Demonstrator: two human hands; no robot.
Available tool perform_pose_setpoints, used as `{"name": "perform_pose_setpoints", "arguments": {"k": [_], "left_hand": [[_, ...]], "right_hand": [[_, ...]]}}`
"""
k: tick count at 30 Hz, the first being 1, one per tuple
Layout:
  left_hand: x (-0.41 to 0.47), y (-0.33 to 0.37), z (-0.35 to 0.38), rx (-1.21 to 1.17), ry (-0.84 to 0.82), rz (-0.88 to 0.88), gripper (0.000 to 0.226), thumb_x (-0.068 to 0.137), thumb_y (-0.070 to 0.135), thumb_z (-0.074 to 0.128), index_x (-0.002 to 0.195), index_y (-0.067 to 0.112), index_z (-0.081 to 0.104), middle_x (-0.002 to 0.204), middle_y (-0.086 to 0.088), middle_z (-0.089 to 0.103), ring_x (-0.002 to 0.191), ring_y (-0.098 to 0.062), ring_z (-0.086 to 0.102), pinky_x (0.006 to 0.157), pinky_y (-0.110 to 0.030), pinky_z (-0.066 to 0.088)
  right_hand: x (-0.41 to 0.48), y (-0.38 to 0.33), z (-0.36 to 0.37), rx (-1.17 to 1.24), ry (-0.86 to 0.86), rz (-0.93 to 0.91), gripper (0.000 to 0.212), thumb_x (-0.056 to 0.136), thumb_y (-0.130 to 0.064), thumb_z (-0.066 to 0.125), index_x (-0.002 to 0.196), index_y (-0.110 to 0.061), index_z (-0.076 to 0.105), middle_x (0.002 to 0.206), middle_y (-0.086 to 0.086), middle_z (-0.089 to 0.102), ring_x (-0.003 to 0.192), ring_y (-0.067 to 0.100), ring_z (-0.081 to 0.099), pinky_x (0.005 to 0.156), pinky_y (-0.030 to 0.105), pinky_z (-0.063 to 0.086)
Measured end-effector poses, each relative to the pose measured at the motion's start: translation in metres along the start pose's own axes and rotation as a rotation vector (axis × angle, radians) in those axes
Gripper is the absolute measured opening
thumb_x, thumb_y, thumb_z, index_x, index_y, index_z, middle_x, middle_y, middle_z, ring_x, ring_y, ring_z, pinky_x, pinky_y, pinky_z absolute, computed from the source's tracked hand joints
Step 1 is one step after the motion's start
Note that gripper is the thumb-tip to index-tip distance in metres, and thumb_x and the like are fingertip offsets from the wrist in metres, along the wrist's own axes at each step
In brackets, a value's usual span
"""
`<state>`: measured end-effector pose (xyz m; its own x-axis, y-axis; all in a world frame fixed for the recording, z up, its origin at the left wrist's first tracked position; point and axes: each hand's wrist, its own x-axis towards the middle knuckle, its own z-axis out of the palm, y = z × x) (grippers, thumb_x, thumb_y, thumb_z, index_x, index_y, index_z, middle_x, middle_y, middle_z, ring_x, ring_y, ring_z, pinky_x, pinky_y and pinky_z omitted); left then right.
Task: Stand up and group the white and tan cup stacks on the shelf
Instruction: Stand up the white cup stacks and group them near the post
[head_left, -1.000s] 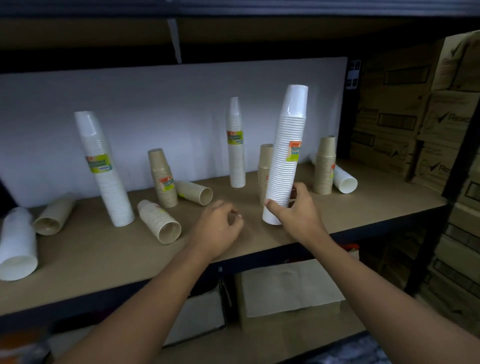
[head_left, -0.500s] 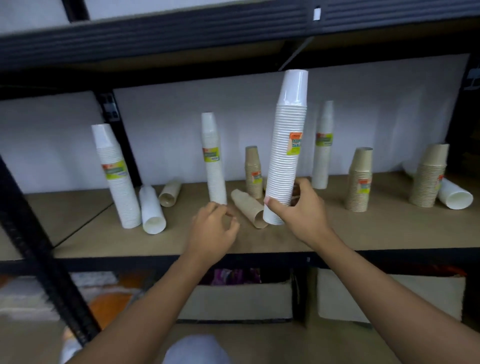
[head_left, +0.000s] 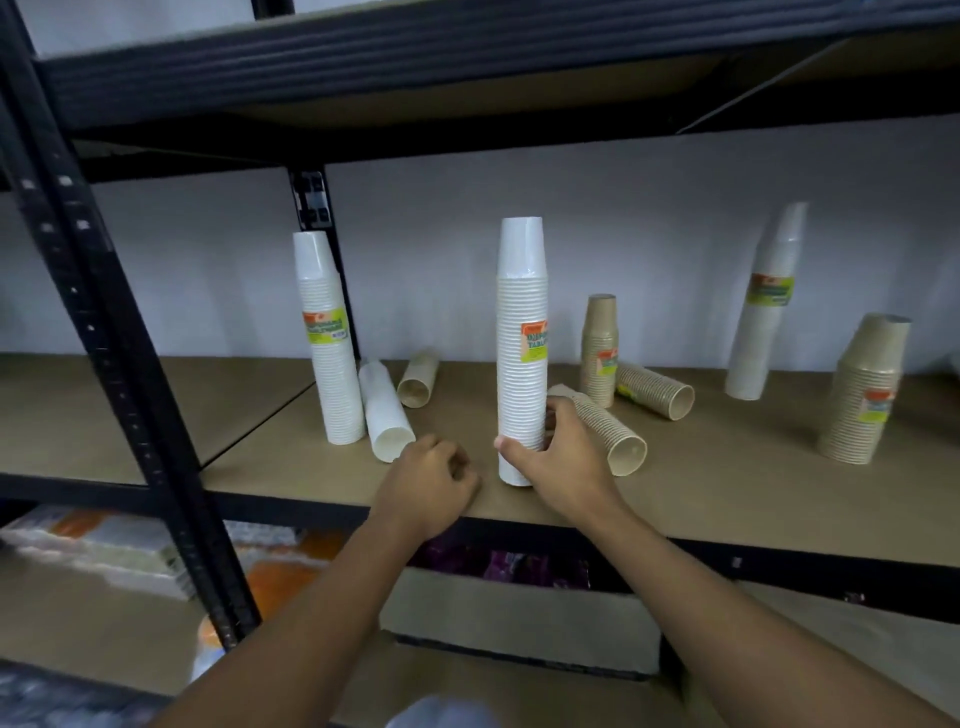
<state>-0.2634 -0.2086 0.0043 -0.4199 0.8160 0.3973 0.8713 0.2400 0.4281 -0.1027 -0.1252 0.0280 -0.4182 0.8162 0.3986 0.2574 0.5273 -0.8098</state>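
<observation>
— How is the right hand (head_left: 563, 467) placed?
— Its forearm reaches up from the lower right. The fingers (head_left: 551, 415) wrap round the foot of the tall white cup stack (head_left: 522, 338), with the thumb on the near left side. The stack stands upright on the shelf (head_left: 727, 499), close to the front edge.
— And the left hand (head_left: 426, 480)?
— It is just left of those fingers, apart from the stack, curled into a loose fist and holding nothing.
— What lies around them?
— Just right of the right fingers is a fallen tan stack (head_left: 608, 431). Beyond them stands an upright tan stack (head_left: 600, 348). Left of the fist, a fallen white stack (head_left: 387, 410) lies beside an upright white stack (head_left: 330, 353).
</observation>
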Motion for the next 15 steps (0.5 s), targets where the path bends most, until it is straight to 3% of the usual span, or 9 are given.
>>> {"name": "perform_pose_setpoints", "arguments": {"k": [15], "left_hand": [[0.019,-0.012,0.02,-0.014,0.037,-0.004,0.027,0.088,0.043,0.05,0.1,0.029,0.069,0.094,0.013,0.049,0.091,-0.01,0.054,0.08,-0.036,0.052]], "right_hand": [[0.037,0.018,0.027,-0.046,0.046,-0.006,0.058,0.081,-0.036,0.076,0.127,-0.015,0.047,0.12,0.0,0.062,0.102,0.015,0.058,0.081,0.029,0.044]]}}
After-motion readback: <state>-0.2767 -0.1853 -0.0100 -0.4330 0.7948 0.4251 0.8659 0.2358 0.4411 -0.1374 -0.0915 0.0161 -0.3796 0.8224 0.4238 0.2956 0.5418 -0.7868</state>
